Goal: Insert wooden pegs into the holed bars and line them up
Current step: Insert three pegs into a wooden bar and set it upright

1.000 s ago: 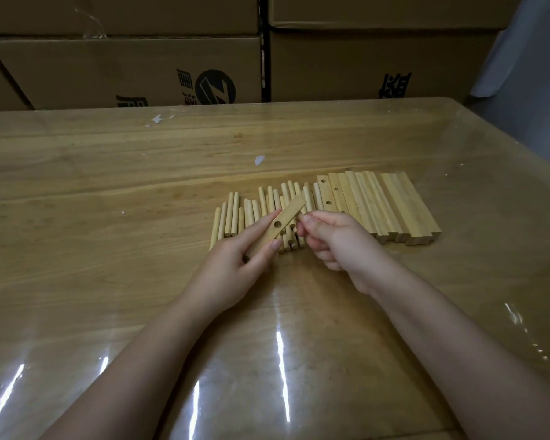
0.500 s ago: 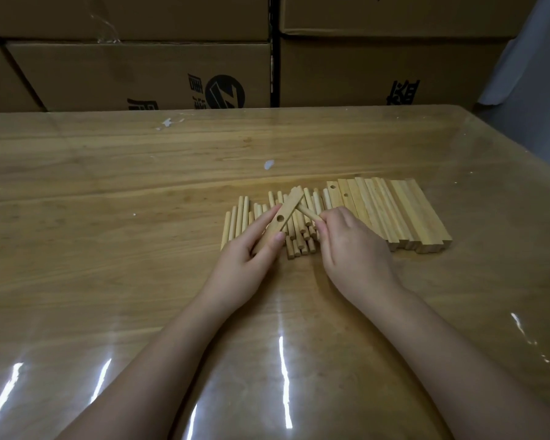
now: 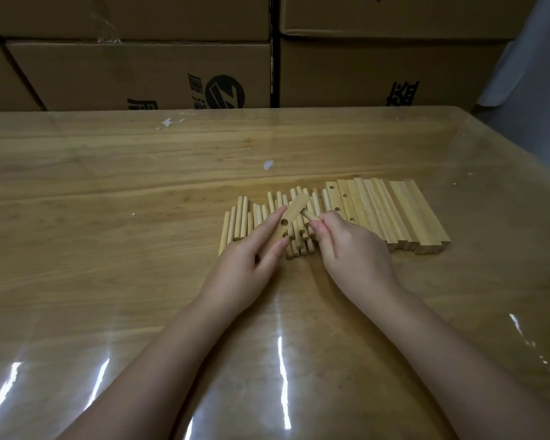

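Bar (image 3: 292, 213) sat gripped in your left hand (image 3: 245, 268) while your right hand (image 3: 351, 250) pinched a peg (image 3: 308, 215) just beside it.

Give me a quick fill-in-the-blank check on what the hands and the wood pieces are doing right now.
1. The left hand holds one bar with a round ____ showing in it.
2. The right hand pinches a single ____ close to that bar.
3. The row of bars lies on the table to the ____ of the loose pegs.
4. Behind the table stand cardboard ____.
Missing words: hole; peg; right; boxes.
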Action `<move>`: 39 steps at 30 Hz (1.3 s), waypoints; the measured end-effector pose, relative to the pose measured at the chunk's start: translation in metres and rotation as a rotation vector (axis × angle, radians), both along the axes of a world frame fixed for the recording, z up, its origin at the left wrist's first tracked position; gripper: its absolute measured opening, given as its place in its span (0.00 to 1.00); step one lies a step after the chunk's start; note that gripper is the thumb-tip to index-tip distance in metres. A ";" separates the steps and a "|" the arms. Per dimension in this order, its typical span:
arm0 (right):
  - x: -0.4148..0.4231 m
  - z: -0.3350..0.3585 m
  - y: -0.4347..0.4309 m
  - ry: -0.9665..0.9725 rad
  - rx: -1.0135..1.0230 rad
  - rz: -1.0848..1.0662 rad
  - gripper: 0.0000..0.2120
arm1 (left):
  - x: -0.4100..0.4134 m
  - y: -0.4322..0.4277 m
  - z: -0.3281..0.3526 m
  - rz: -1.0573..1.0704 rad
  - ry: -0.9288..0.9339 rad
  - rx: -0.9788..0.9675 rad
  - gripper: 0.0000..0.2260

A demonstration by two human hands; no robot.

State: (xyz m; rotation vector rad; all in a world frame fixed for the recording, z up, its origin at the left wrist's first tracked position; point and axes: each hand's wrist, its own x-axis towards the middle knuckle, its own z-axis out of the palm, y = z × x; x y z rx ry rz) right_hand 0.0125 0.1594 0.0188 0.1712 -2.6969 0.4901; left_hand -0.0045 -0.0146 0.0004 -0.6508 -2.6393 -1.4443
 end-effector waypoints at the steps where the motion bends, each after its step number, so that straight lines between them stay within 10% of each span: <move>1: 0.000 -0.001 0.000 -0.004 -0.024 0.011 0.15 | 0.000 -0.001 0.000 -0.010 -0.004 0.012 0.22; 22: -0.004 -0.003 0.006 -0.221 -0.538 0.136 0.14 | -0.003 -0.008 0.000 -0.082 -0.039 0.032 0.20; 31: -0.002 0.002 0.010 0.328 -0.599 0.092 0.21 | -0.007 -0.006 0.001 -0.033 -0.219 0.442 0.18; 39: -0.014 -0.017 0.013 0.020 -0.157 -0.054 0.24 | -0.010 -0.009 0.009 -0.099 -0.527 0.895 0.16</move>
